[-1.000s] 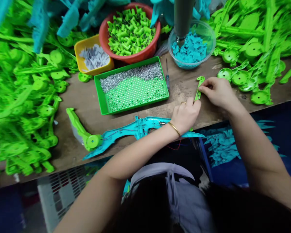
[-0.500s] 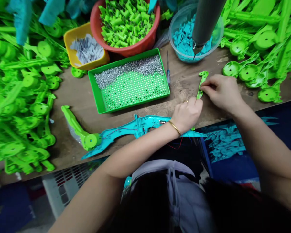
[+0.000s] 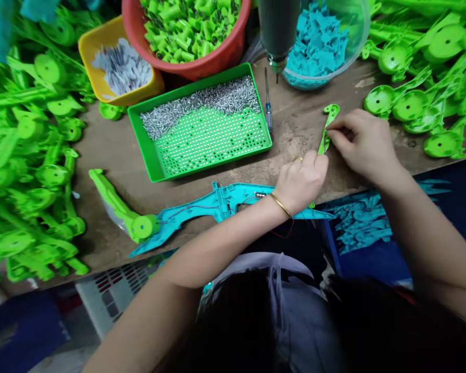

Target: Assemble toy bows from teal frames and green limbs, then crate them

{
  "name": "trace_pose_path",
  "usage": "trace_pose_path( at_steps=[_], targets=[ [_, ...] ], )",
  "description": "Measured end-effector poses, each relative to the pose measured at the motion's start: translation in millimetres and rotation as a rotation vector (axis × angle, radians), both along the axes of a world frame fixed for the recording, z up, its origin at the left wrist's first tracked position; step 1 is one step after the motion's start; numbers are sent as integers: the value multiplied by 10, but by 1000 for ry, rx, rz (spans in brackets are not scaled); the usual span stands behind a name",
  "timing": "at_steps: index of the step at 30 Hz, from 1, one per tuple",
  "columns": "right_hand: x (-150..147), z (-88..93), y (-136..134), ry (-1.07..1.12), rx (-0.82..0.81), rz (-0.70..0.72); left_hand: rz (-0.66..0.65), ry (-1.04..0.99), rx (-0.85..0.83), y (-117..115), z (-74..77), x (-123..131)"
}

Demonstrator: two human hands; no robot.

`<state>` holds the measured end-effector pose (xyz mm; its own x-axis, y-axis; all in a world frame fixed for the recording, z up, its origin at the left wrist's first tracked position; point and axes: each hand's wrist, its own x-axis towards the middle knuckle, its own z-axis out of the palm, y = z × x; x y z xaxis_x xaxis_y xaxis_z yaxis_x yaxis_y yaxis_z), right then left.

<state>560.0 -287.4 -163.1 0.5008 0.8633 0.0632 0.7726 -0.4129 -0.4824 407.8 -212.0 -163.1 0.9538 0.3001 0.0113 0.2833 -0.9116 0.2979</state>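
Note:
My left hand (image 3: 303, 178) is closed on a narrow green plastic arm piece (image 3: 330, 115) at the right end of a long blue plastic shell (image 3: 194, 205). My right hand (image 3: 367, 142) pinches at the same green piece from the right; a thin wire seems to run there, though the fingertips hide most of it. The blue shell lies along the table's front edge, with wires and a small metal part inside. At its left end a second green arm (image 3: 142, 226) with a round hub is attached.
A green tray (image 3: 209, 163) of screws stands behind the shell, a screwdriver (image 3: 269, 111) beside it. Further back are a yellow tub (image 3: 89, 49), a red bowl (image 3: 186, 68) and a clear bowl (image 3: 359, 44). A dark hanging power screwdriver (image 3: 278, 31) and green part piles (image 3: 27, 171) flank these.
The hanging screwdriver has swung left, off the clear bowl. The view has shifted slightly. Both hands stay at the green piece, with only small finger movement.

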Motion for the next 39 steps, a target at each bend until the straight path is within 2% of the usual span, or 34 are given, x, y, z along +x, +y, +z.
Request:
trace_pose_path(
  at_steps=[7,15,22,28,33,36,39],
  targets=[
    [15,-14,-7,-52,-21,69,-21,-17,4,7,-21,-9],
    [-13,18,-11,-85,-89,155,-28,10,-33,18,20,-1],
    [-151,-1,-222,-242,-144,136,-13,12,-8,18,-4,0],
    [-250,-78,-335,-288,-102,19,-29,81,-13,27,36,29],
    [-371,-51,-364,-205,50,-59,16,92,-67,21,71,48],
    [-461,-74,-366,-166,129,-44,15,-2,-158,81,72,19],
    [-523,-153,-366,-130,143,-55,-2,-125,-336,189,58,-46]
  ],
)
